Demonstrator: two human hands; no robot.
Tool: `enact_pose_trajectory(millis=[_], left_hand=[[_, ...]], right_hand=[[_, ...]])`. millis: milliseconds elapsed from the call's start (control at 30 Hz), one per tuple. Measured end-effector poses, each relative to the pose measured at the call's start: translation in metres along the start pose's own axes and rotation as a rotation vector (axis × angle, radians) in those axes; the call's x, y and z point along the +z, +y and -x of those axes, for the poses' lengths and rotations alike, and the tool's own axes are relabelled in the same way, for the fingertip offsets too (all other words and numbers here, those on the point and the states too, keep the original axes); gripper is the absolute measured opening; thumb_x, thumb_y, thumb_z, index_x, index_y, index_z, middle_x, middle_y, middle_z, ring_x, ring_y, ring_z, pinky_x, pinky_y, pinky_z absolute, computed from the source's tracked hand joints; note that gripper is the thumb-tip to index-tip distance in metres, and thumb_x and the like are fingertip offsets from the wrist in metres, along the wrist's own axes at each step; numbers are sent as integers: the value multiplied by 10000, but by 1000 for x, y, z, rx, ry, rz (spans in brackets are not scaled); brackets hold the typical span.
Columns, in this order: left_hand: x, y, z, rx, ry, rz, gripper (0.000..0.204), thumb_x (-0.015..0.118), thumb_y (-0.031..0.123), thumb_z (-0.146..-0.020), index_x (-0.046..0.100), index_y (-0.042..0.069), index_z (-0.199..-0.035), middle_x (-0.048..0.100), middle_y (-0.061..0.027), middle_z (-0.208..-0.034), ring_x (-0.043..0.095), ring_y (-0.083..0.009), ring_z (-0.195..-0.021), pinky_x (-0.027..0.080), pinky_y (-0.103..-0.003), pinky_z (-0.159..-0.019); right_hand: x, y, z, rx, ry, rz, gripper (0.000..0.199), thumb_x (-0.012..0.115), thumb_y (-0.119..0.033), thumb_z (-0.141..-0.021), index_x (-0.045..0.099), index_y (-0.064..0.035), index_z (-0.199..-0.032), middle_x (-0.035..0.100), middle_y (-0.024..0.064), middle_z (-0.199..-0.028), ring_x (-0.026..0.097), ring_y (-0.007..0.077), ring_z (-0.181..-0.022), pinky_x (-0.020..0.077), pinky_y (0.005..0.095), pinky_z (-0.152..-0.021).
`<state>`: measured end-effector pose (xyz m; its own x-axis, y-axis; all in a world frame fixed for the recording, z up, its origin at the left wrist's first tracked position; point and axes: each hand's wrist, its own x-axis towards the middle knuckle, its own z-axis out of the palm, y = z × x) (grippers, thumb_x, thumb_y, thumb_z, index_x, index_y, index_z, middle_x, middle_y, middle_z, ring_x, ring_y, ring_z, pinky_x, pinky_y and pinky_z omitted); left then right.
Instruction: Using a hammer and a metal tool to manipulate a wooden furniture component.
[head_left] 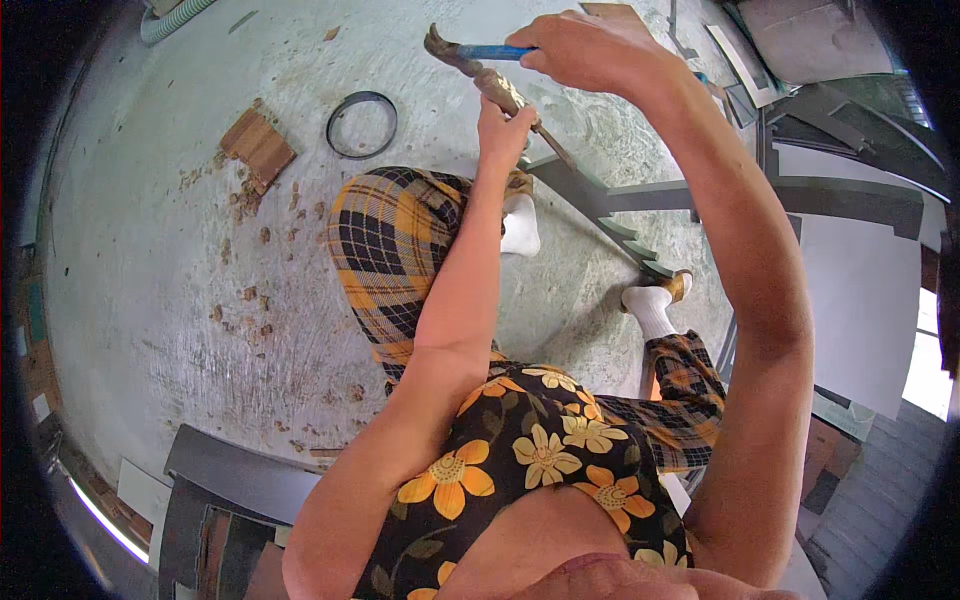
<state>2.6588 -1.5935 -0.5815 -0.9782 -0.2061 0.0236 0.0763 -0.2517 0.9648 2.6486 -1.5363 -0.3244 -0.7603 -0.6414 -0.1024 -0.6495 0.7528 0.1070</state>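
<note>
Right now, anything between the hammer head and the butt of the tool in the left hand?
Nothing visible. The hammer in the right hand has its head right by the butt of the chisel-like tool gripped in the left hand; whether they touch, this view can't settle.

On the floor (130,250), a ring (361,125) is seen left of the left hand (503,135), with a block (258,145) farther left and crumbs (248,203) scattered near it. Metal strips (600,200) are set before the person, right of the ring; panels (860,300) are ranged at far right, others (225,470) behind at left.
</note>
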Motion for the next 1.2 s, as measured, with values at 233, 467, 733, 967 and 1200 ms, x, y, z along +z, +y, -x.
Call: enact_pose_trajectory(millis=[233,467,733,967,1200], left_hand=[[18,18,8,-66,-60,133,494,686,73,-791,402,1,-1189,560,-123,-1026,644,-193,-829,589,-291,-631],[20,21,16,-126,-39,111,504,678,56,-783,395,6,-1197,551,-134,-1048,639,-218,-875,600,-320,-648],[35,7,26,-99,-19,184,606,679,74,-749,396,0,-1279,576,-140,-1054,627,-196,-810,543,-314,-675],[42,11,35,-160,-66,193,581,680,83,-746,412,4,-1255,591,-128,-1034,623,-201,-873,533,-319,-696],[49,0,38,-64,-104,46,520,673,61,-798,391,21,-1233,540,-113,-1059,617,-199,-903,591,-312,-671]], right_hand=[[-11,1,22,129,-61,-75,297,528,-244,-924,645,-163,-1184,675,122,-1043,653,298,-927,507,407,-798],[-45,-6,25,256,-259,-187,316,571,-237,-916,619,-1,-1121,674,168,-994,644,300,-865,510,400,-749],[-9,13,34,150,-96,-57,317,552,-264,-927,644,-142,-1205,671,125,-1085,656,303,-938,492,399,-847],[-5,14,48,262,-139,-70,324,549,-269,-935,635,-158,-1226,668,135,-1093,657,304,-937,493,401,-843],[-10,13,61,309,-147,-101,346,547,-288,-932,615,-176,-1252,659,137,-1125,648,312,-977,504,409,-843]])
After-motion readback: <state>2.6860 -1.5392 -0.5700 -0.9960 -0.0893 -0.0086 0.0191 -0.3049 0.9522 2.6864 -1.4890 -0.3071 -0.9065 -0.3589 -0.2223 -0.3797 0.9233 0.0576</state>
